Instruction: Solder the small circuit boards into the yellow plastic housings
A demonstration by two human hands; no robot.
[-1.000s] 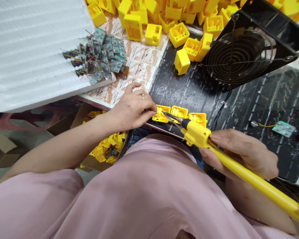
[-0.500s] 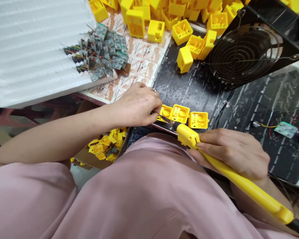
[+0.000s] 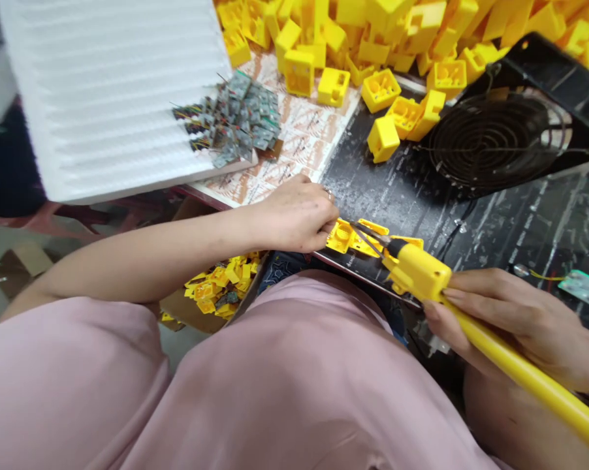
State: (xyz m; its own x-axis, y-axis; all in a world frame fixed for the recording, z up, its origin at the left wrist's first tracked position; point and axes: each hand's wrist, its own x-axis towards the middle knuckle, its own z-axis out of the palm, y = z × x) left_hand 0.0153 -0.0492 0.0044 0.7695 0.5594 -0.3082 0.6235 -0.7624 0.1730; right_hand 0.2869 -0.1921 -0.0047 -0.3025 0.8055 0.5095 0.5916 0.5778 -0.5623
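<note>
My right hand point(image 3: 514, 320) is wrapped round the long yellow handle of a soldering iron point(image 3: 419, 271). Its dark, thin tip reaches left over a row of small open yellow plastic cases point(image 3: 340, 236) at the bench's front edge. A thin second prong runs beside the tip. My left hand point(image 3: 304, 215) lies at the left end of this row, fingers curled and closed against the leftmost case. Its fingertips are hidden, so what they pinch cannot be made out. The iron partly covers the other cases.
A black fan point(image 3: 495, 143) stands at the right, behind a small wired circuit board point(image 3: 582, 288). Yellow cases point(image 3: 382, 140) pile up at the back. Circuit boards point(image 3: 245, 117) are heaped on a white foam sheet point(image 3: 123, 98). Below the bench sits a box of yellow parts point(image 3: 221, 287).
The soldering iron has drawn back to the right, its tip leaving my left hand's fingers and now over the cases. My left hand stays beside the leftmost case. The whole view has shifted.
</note>
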